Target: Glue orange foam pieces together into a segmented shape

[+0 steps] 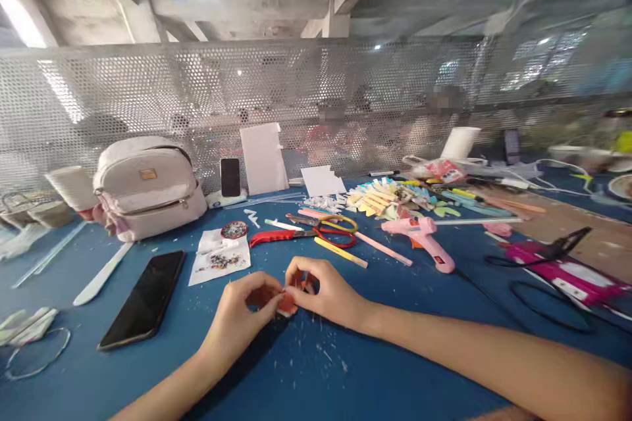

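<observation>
My left hand point(245, 309) and my right hand point(323, 289) meet low over the blue table, thumbs and fingertips closed on a small orange-red piece point(287, 304). Most of that piece is hidden by the fingers, so its kind cannot be made out. Just beyond the hands lie scissors with red and yellow handles point(340, 229), a red-handled tool point(276, 237) and a yellow stick point(340, 252). To the left, a white paper point(224, 268) carries dark crumbs, with a small round dish point(234, 230) of dark bits at its top edge.
A black phone point(143, 299) lies at left, before a white backpack point(148, 187). On the right are a pink glue gun point(419, 237) with its cord and a magenta device point(563, 273). Yellow and white pieces point(378, 197) are heaped behind. A perforated metal screen point(276, 85) stands at the back.
</observation>
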`<state>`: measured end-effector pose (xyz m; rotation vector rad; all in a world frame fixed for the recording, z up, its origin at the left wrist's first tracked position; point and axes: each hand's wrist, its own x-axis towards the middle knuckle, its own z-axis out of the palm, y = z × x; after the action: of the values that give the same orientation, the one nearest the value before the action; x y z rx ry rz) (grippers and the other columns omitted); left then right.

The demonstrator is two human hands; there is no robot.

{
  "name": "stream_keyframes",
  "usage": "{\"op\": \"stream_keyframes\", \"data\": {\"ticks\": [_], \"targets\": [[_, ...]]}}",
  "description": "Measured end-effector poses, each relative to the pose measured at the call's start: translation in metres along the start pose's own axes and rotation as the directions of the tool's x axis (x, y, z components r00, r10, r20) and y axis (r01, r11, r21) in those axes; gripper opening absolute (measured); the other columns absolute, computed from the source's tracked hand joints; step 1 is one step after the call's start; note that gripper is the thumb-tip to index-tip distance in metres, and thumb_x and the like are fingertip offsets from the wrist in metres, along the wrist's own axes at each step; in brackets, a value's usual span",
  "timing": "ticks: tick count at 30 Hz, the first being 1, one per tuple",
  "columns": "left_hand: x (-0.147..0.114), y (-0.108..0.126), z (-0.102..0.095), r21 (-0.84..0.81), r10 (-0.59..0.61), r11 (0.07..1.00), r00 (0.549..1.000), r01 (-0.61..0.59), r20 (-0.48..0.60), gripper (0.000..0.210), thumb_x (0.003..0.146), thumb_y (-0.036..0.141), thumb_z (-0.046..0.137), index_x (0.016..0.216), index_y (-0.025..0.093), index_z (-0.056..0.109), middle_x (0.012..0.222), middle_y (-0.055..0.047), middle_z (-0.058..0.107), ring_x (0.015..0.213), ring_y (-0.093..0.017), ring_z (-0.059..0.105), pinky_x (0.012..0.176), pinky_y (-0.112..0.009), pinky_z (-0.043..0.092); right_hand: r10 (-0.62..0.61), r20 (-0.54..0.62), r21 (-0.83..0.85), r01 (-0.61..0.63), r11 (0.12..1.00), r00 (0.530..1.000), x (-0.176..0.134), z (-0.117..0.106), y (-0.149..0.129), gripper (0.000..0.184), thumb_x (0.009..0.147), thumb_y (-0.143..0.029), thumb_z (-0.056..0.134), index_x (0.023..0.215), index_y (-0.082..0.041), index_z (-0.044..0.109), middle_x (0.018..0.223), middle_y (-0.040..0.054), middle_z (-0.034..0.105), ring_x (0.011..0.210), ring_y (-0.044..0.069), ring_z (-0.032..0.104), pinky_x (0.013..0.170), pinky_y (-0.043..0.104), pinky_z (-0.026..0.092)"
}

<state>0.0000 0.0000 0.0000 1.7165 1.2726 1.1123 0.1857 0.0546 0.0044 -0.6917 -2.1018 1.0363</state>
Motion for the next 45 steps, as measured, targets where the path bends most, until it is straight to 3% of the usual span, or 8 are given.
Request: {"op": "stream_keyframes", "data": {"ticks": [15, 45], "targets": [[-0.0031, 0.0004, 0.0009, 0.025, 0.054, 0.998, 0.998, -0.054, 0.014, 0.019, 0.092, 0.033, 0.057, 0.083, 0.02, 0.068, 0.075, 0.0, 0.071, 0.061, -0.011, 0.065, 0.059, -0.019, 0.051, -0.021, -0.003, -0.02, 0.021, 1.0, 1.0, -0.0007, -0.0027, -0.0015, 0.007, 0.082, -0.012, 0.062, 0.08, -0.018, 0.059, 0.075, -0.0033, 0.06, 0.064, 0.011, 0.053, 0.056, 0.021, 0.041], [-0.0011, 0.0019, 0.0019, -0.062, -0.065, 0.996, 0.996, 0.069, 0.061, 0.015, 0.085, 0.035, 0.065, 0.081, 0.02, 0.067, 0.07, -0.001, 0.075, 0.064, -0.016, 0.071, 0.061, -0.023, 0.051, -0.129, -0.003, -0.127, 0.128, 0.984, 0.992, -0.0025, -0.0022, 0.001, 0.014, 0.079, -0.007, 0.062, 0.078, -0.019, 0.056, 0.075, -0.0045, 0.054, 0.063, 0.01, 0.05, 0.058, 0.021, 0.038]]}}
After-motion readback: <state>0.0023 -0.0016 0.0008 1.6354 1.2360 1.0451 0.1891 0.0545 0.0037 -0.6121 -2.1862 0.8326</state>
